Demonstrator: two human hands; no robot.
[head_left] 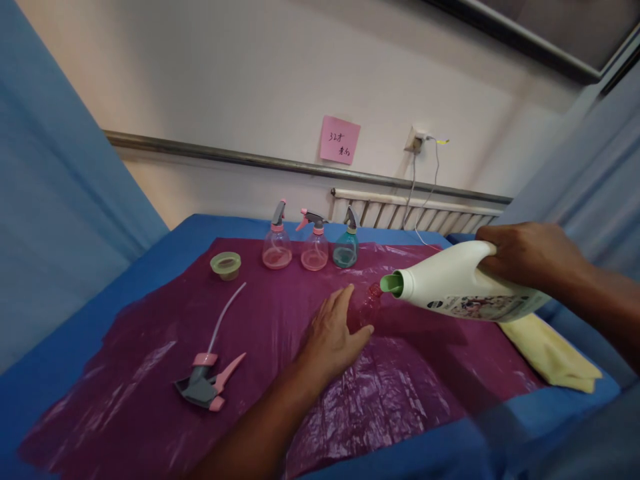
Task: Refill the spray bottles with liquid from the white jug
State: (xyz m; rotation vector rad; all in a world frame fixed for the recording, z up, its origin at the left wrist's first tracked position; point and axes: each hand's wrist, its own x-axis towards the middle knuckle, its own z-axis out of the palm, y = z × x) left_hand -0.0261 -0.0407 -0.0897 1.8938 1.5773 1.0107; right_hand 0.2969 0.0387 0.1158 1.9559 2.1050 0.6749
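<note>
A cream-white detergent jug (450,280) with a green spout hangs tilted on its side, my right hand (525,253) wrapped round its handle. Its spout points left, close by the neck of a see-through bottle (371,298) without a spray head. Whether liquid is flowing cannot be made out. My left hand (337,333) is beside that bottle, fingers and thumb apart; any contact is unclear. To the left of that arm lies a loose grey and pink spray head (203,383) with its white tube.
Two pink spray bottles (277,250) (315,251) and a teal one (346,250) stand at the back. A small green-lidded tub (226,265) sits left of them. Purple plastic sheeting (140,353) covers the blue surface. A folded yellow cloth (553,353) lies at right.
</note>
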